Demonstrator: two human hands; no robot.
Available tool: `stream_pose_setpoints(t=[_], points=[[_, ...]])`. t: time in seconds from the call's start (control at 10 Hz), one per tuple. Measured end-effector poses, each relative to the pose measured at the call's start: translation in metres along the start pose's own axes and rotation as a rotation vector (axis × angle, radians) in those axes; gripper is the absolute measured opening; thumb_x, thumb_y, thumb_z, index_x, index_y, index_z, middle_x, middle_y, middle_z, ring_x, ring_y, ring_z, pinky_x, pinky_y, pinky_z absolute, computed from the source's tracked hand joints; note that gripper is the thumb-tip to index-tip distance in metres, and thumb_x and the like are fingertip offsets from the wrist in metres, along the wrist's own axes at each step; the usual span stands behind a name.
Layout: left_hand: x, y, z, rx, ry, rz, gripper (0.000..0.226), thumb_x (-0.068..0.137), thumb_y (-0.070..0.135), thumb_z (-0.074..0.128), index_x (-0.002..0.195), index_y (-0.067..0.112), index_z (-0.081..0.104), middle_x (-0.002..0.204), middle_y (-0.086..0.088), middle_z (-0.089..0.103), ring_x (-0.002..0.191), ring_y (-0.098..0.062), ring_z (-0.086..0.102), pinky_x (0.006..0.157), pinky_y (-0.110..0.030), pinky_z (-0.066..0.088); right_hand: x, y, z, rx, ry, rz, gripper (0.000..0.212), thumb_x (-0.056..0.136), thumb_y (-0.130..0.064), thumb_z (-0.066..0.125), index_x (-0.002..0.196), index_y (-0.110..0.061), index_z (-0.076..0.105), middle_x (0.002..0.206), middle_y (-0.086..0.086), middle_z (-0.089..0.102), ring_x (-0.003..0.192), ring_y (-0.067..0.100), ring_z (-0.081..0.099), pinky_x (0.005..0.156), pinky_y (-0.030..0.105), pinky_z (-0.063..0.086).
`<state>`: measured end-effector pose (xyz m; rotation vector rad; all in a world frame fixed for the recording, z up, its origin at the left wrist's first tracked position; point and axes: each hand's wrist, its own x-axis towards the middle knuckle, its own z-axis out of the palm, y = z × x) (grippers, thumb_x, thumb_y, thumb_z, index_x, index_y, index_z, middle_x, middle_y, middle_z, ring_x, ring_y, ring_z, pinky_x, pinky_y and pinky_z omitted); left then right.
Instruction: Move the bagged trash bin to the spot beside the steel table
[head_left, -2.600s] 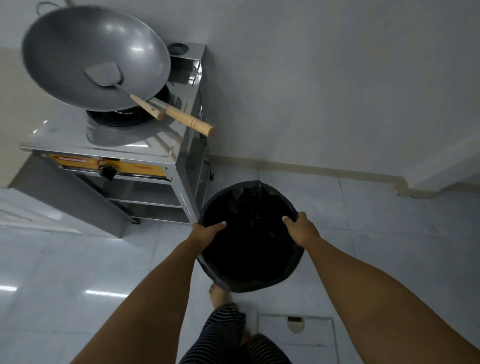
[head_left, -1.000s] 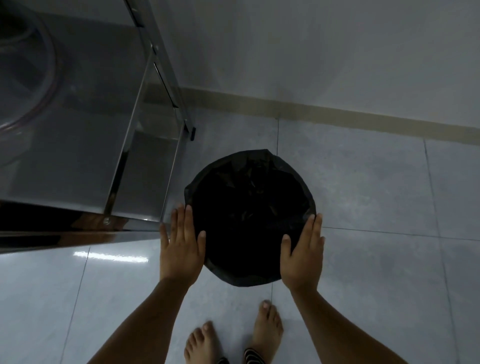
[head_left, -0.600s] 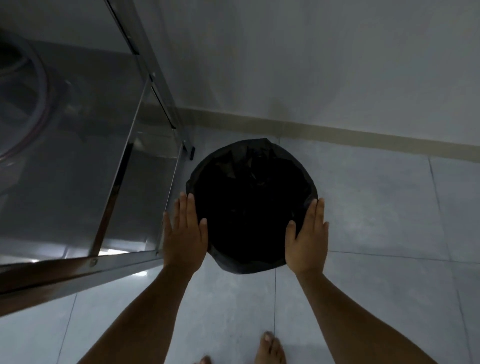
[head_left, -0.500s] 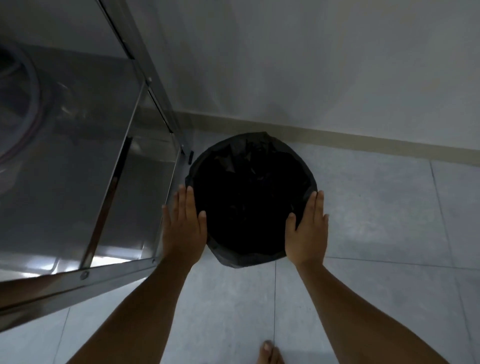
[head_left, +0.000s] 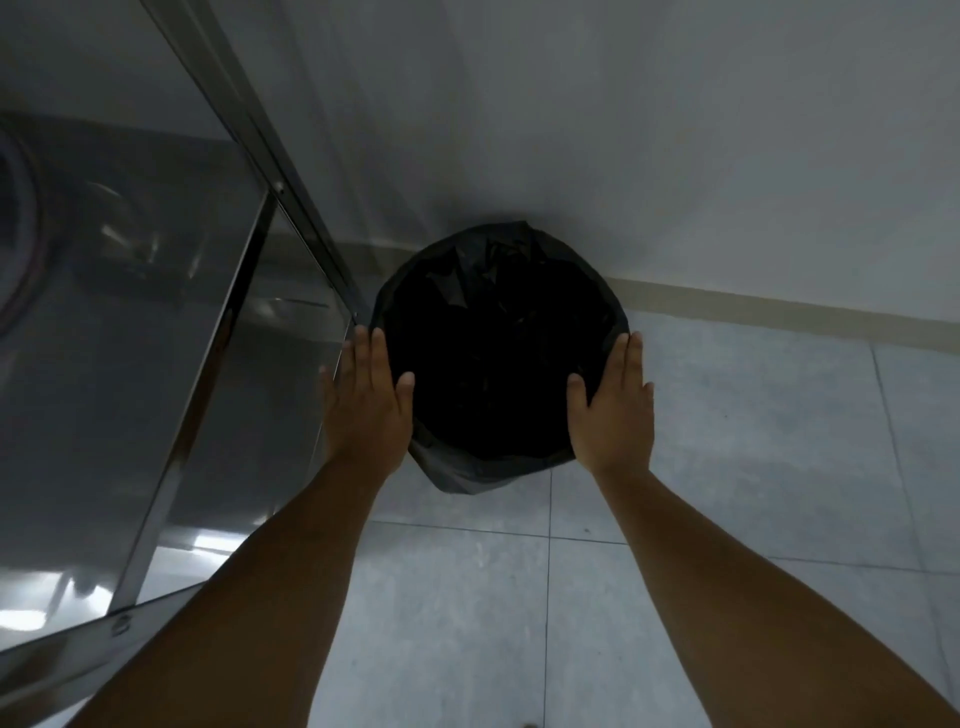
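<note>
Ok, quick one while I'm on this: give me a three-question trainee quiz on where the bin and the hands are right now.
1. True or false: the trash bin stands on the floor tiles beside the steel table.
2. Multiple choice: how do the hands meet the bin? A) fingers hooked inside its rim B) flat palms on its two outer sides C) one hand underneath
3. Fill in: the bin's far edge is close to the ____.

Key
1. True.
2. B: left hand and right hand lie flat, fingers extended.
3. Wall.
</note>
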<state>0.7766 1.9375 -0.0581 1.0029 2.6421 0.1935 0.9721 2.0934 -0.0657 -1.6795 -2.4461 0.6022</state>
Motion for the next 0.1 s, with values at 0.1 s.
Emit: stream_pose_setpoints(t=[0.1], points=[[-0.0059,0.007,-0.0102,0.039,-0.085,-0.01,0.068,0.106,0.042,0.019,0.16,0.005,0.005,0.169,-0.015,0.005,0.157,-0.031,0.004,0.124,-0.047,0.001,-0.0014,0.0012,-0.0134,-0.043,-0.109,-0.009,0.075,0.099,-0.047,0.032,0.157,-0.006,0.005,0.166,0.013,0.005,0.152,0.029,0.011,0.124,0.045,0.01]])
